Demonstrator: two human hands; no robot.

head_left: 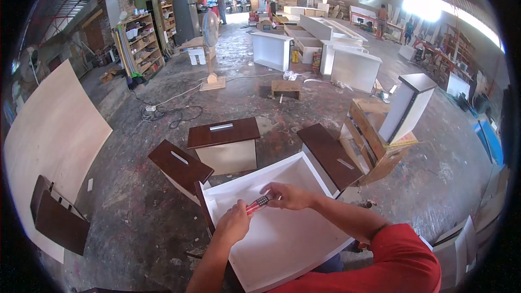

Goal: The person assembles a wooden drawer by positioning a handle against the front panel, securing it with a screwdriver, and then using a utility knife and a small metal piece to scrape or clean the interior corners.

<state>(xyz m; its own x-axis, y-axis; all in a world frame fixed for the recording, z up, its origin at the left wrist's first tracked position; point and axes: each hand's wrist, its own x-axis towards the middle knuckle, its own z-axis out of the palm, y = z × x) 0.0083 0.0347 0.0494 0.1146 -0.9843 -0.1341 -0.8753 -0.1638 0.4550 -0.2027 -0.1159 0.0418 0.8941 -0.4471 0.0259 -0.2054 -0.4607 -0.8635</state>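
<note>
Red-handled tool (258,203) clenched in left hand (233,222), right hand (287,195) pinching its tip over white drawer box (282,239); a slip could gouge the panel.

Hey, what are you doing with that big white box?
A person leans over an open white drawer box on a workshop floor. Both hands meet over it on a small red-handled tool: the left hand wraps the handle in its grip, the right hand pinches the other end. Three more drawers with dark brown fronts stand just beyond.
</note>
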